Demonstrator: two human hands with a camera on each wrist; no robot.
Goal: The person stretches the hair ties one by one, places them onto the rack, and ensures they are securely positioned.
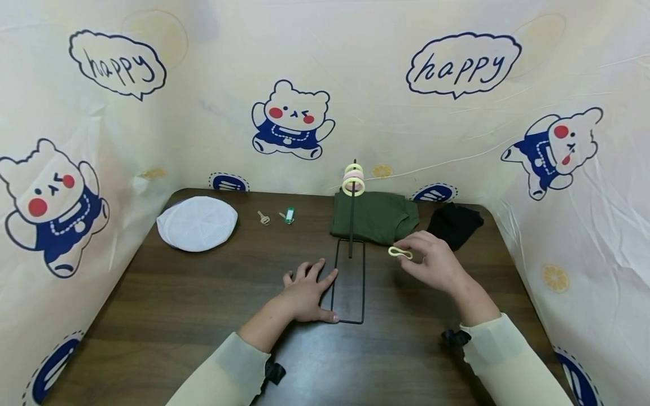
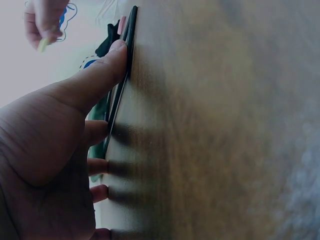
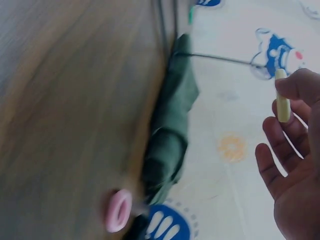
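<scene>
My right hand point(image 1: 429, 259) pinches a pale yellow hair tie point(image 1: 400, 253) between thumb and fingertips, above the table and right of a black wire stand point(image 1: 364, 282). The tie bends into a narrow loop; the right wrist view shows it edge-on. Spread over the left side of the stand's flat base, my left hand point(image 1: 304, 296) has its thumb on the wire near the front corner. In the left wrist view its thumb and fingers are extended along the frame. Near the top of the stand's upright rod are yellow and pink hair ties point(image 1: 354, 179).
A folded green cloth point(image 1: 378, 217) lies behind the stand, with a black cloth point(image 1: 454, 224) to its right. At the back left are a white cap point(image 1: 198, 224), a key point(image 1: 264, 218) and a green-tagged key point(image 1: 289, 215). A pink hair tie point(image 3: 119, 210) lies on the table.
</scene>
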